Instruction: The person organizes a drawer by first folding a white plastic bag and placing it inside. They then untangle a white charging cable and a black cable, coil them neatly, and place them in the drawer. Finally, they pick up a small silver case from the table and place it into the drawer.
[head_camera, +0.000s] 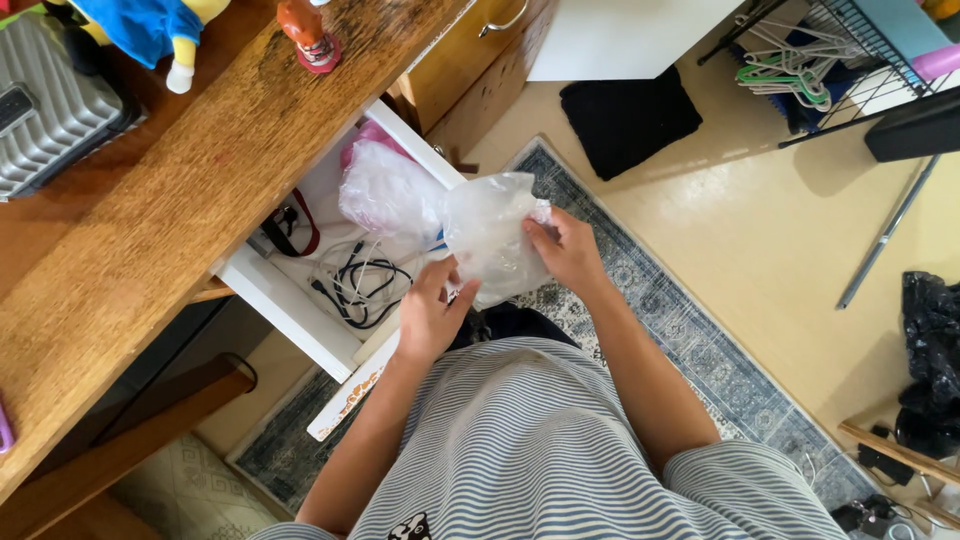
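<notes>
Bag: clear plastic bag (490, 235), held over open drawer (290, 300); judged light, limp, slippery.
Grip: pinched by left hand (430, 315) & right hand (568, 250) at edges.
Hold pt: bunched film.

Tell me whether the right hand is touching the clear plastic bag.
Touching. The head view shows the right hand with its fingers pressed onto the crumpled clear plastic bag, pinching it from the right while the left hand grips its lower edge.

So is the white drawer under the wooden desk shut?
No, the white drawer is pulled out, showing black cables and a plastic bag inside.
</notes>
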